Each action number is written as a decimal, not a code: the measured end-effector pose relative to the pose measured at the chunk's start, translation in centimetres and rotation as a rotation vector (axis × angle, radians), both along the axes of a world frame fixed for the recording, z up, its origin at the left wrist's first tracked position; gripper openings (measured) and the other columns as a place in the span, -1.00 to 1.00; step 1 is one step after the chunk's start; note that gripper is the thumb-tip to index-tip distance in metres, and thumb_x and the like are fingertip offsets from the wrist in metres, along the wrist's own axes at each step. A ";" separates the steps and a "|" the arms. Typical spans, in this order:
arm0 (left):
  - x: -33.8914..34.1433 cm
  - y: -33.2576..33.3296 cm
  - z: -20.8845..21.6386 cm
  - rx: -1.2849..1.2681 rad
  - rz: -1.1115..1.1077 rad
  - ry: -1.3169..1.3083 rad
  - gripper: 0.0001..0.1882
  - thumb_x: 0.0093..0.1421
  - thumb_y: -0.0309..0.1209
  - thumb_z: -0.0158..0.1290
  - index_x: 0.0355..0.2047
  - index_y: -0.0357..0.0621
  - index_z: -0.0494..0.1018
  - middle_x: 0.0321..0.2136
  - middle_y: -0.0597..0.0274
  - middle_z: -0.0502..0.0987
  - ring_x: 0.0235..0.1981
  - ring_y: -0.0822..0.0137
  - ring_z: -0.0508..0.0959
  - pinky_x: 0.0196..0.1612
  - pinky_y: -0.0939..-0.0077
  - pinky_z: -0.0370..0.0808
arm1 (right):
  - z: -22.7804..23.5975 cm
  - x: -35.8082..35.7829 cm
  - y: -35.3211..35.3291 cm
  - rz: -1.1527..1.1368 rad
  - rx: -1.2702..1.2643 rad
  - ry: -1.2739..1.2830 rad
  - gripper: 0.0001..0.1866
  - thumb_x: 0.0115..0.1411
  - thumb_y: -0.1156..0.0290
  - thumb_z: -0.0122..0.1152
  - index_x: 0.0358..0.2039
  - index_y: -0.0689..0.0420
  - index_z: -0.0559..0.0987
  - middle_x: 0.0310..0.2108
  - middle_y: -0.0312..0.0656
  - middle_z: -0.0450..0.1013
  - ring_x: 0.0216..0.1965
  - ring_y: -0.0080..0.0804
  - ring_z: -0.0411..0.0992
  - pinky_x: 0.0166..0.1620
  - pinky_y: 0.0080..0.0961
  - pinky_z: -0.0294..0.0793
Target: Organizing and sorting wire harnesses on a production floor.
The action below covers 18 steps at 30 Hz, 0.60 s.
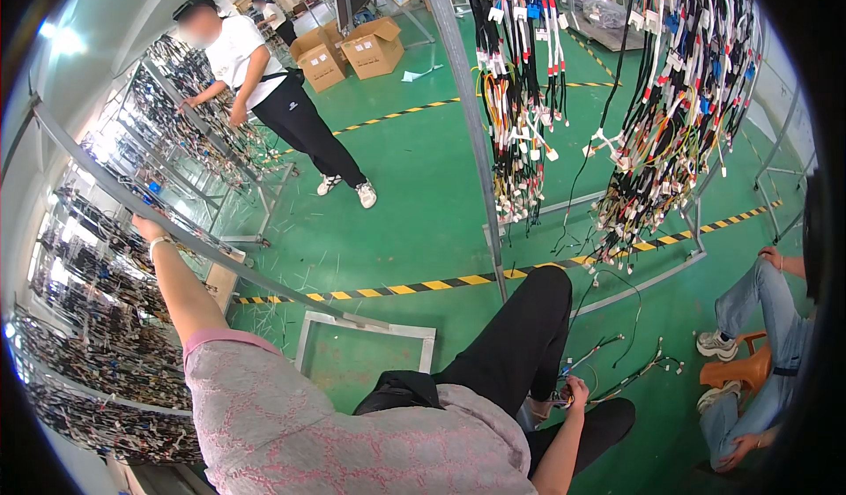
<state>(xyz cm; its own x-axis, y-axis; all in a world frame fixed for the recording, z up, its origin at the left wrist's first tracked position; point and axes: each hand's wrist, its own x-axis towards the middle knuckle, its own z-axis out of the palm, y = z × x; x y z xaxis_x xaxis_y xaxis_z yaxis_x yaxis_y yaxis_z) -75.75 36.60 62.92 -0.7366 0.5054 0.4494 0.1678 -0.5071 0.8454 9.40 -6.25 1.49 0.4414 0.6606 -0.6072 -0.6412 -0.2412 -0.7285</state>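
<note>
My left arm stretches out to the left. My left hand [150, 229] is closed at the curved grey metal rail [207, 253] of a rack, its fingers partly hidden. Low on the right, beside my bent knee, my right hand [575, 393] is closed around a wire harness [608, 395]. Thin dark and coloured leads with small white connectors spread from it to the right, above the green floor. Part of the harness is hidden by my fingers and leg.
Racks of hanging harnesses [106, 319] line the left. More bundles [670, 142] hang at upper right behind an upright post [467, 98]. A person in white [242, 54] stands at another rack. Someone in jeans [775, 319] sits at right by an orange stool [740, 372]. Cardboard boxes [372, 50] stand behind.
</note>
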 end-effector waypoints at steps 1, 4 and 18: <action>-0.2 0.0 -0.1 -0.002 -0.001 0.003 -0.59 0.28 -0.11 -0.31 -0.41 -0.21 0.34 -0.68 0.14 0.39 -0.69 0.25 0.38 -0.57 0.39 0.37 | 0.2 -0.1 0.1 -0.006 -0.010 -0.011 -0.77 0.04 0.35 0.21 -0.35 0.20 0.44 -0.68 -0.36 0.20 -0.73 -0.63 0.14 -0.68 -0.72 0.09; -0.4 0.0 -0.3 -0.001 0.024 0.033 -0.58 0.28 -0.10 -0.30 -0.41 -0.21 0.34 -0.68 0.15 0.39 -0.69 0.25 0.38 -0.57 0.39 0.37 | 0.6 -0.1 0.2 -0.001 -0.016 -0.013 -0.79 0.04 0.35 0.21 -0.37 0.18 0.43 -0.68 -0.36 0.19 -0.73 -0.64 0.13 -0.68 -0.72 0.09; 0.4 0.6 -0.5 0.016 -0.026 0.012 -0.52 0.25 -0.05 -0.35 -0.54 -0.16 0.33 -0.73 0.18 0.36 -0.73 0.26 0.37 -0.65 0.41 0.35 | 0.9 -0.2 0.2 -0.005 -0.026 0.002 -0.82 0.04 0.37 0.20 -0.39 0.15 0.44 -0.69 -0.36 0.19 -0.73 -0.65 0.14 -0.69 -0.72 0.08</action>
<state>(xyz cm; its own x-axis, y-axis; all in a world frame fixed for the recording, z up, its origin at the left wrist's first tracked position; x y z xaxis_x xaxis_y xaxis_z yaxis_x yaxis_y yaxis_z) -75.34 37.16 62.43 -0.7182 0.5168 0.4660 0.1643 -0.5248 0.8352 9.25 -6.08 2.37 0.4431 0.6423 -0.6254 -0.6443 -0.2570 -0.7204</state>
